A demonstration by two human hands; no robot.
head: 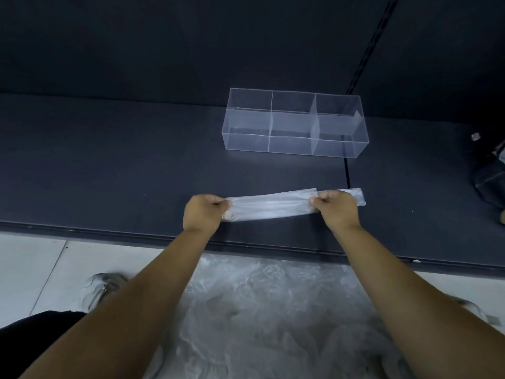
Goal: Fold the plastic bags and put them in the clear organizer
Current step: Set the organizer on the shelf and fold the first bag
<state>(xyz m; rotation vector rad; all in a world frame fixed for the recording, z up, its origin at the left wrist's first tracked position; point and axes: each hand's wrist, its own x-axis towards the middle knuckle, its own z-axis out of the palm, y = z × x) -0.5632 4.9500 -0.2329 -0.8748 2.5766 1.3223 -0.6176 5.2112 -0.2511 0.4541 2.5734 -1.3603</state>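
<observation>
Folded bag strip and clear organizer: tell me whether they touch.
Apart. The head view shows a band of dark shelf between the folded bag strip and the clear organizer.

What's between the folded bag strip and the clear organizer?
Head view: only bare dark shelf lies between the folded bag strip and the clear organizer, with a shelf seam near the right.

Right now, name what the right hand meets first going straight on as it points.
Likely the organizer, at its front wall; the right hand, gripping the bag, points forward-left at it across the shelf, depth unclear.
</observation>
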